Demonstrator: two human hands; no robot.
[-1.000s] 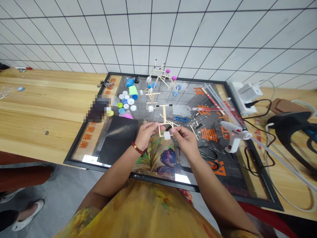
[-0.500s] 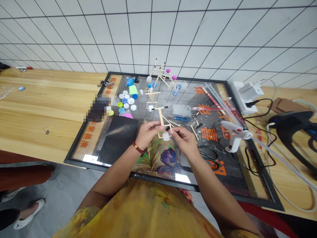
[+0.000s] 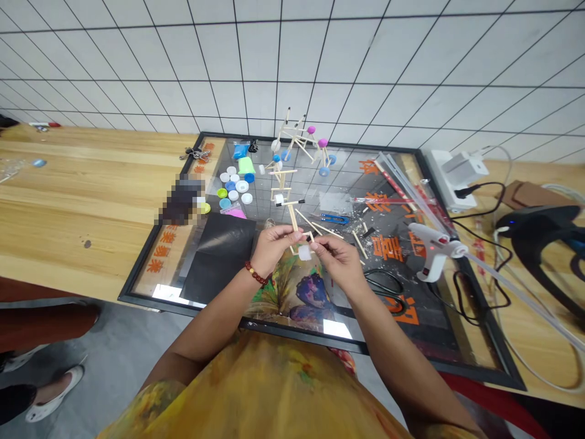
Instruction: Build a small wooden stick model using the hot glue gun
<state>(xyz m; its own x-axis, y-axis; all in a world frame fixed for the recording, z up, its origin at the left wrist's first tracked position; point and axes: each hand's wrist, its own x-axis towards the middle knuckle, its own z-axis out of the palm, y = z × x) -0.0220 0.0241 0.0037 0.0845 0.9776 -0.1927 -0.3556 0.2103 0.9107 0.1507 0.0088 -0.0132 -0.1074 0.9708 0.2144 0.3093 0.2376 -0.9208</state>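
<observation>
Between my two hands is a small frame of thin wooden sticks, with a dark-tipped crossbar at its far end and a white block at its near end. My left hand pinches the frame from the left, thumb and fingers pressed together. My right hand grips the right side of the same frame near a small black piece. Just beyond lie loose sticks and a blue cutter. Further back stands a larger stick model with pink balls and blue wheels.
Bottle caps and a green cup sit at the back left, near a black sheet. On the right are scissors, a white glue gun, cables and a power strip. A person's foot shows at lower left.
The stick frame has tilted slightly, its far crossbar shifting a little left and nearer. Both hands keep their hold and have barely moved.
</observation>
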